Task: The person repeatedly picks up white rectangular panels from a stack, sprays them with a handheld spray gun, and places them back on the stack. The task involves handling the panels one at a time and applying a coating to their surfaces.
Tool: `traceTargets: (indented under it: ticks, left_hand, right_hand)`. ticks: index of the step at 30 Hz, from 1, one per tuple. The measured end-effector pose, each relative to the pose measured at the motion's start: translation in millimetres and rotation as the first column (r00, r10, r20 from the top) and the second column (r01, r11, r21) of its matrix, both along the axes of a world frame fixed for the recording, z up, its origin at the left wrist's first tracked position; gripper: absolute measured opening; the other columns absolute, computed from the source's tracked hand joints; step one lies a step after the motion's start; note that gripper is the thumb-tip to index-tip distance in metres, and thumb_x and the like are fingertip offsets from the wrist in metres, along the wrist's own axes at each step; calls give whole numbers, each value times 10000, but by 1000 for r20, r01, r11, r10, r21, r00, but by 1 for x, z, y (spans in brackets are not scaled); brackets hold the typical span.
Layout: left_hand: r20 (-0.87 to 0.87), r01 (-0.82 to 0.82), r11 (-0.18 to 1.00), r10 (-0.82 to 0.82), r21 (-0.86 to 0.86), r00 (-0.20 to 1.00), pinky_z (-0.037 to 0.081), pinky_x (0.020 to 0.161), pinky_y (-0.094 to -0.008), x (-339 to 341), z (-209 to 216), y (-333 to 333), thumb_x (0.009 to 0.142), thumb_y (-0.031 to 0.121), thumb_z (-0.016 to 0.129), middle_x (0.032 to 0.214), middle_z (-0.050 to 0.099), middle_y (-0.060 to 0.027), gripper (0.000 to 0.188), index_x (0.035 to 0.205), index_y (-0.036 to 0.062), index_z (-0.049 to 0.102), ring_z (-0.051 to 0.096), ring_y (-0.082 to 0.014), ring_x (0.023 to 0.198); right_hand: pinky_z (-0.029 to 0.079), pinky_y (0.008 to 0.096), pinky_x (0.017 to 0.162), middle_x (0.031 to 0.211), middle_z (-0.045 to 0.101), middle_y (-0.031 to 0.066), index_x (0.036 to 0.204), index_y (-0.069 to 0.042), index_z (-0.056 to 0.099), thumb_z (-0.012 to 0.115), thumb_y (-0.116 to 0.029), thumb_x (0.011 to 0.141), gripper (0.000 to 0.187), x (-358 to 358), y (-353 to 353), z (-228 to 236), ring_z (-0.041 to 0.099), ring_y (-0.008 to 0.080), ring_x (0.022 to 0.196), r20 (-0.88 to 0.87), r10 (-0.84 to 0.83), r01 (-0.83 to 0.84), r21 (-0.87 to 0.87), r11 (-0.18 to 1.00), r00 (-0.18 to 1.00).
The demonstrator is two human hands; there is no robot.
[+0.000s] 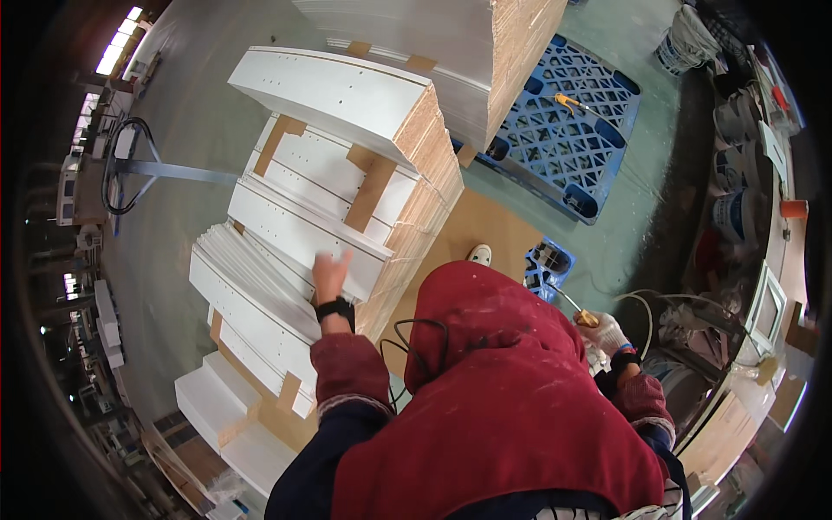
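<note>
My bare left hand, with a black band at its wrist, is over the stack of white panels. It is slightly blurred, its fingers look apart, and I see nothing in it. Whether it touches a panel I cannot tell. Just beside it, several thin white panels lean in a fanned row. At my right side, my gloved right hand is closed around an air blow gun with a yellowish handle. Its thin metal nozzle points forward and left.
Taller stacks of boards stand ahead, with cardboard strips between layers. A blue plastic pallet carries another yellow air gun. A pale hose curves by my right hand. Buckets line the right side.
</note>
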State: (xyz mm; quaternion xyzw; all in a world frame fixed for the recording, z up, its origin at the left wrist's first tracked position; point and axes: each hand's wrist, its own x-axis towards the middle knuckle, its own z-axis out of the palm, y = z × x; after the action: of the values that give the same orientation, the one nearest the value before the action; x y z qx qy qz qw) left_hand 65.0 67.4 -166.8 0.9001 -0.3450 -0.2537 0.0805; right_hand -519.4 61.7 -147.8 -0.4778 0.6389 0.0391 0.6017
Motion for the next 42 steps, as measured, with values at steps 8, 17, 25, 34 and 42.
traceTargets:
  ticks: [8,17,25,34,42]
  left_hand:
    - [-648,-487,780,141,-393,748,412,845,-544,-71,69,-226,694,593,661,1288,384,-198,924,1272,-53,339,366,-360,1183]
    - [-751,-502,784,72,-364,656,529,539,-357,-77,82,-219,784,373,677,852,561,-134,482,962,-35,490,584,-248,650]
    - [-952,-672,686,-109,-281,287,441,563,-266,-47,84,-180,824,181,642,881,621,-35,194,967,68,576,589,-149,759]
    - [-934,-686,650,-112,-327,339,428,581,-255,-30,100,-173,787,188,683,892,626,-20,267,1011,80,585,567,-137,733]
    - [-830,-568,632,-240,-527,503,463,840,-354,-49,140,-72,775,74,604,1028,588,-125,372,1104,-72,510,575,-238,952]
  right_hand:
    - [444,228,615,716,571,-31,925,-46,618,641,-189,789,199,4,0,10,512,57,676,59,-16,19,-51,999,998]
    - [438,240,591,728,593,-14,979,-52,628,649,-203,761,266,-3,50,-28,512,75,648,113,-217,222,-33,975,970]
    - [446,238,602,719,592,-9,979,-55,637,674,-176,715,293,6,74,-30,514,88,637,160,-287,291,-8,957,945]
    - [467,292,668,794,629,45,1012,-45,611,700,-206,720,345,-10,82,-26,556,137,701,140,-284,290,-19,957,948]
    - [474,304,772,907,633,87,1053,-62,608,701,-157,716,362,-24,68,9,600,228,795,86,-37,79,-554,829,996]
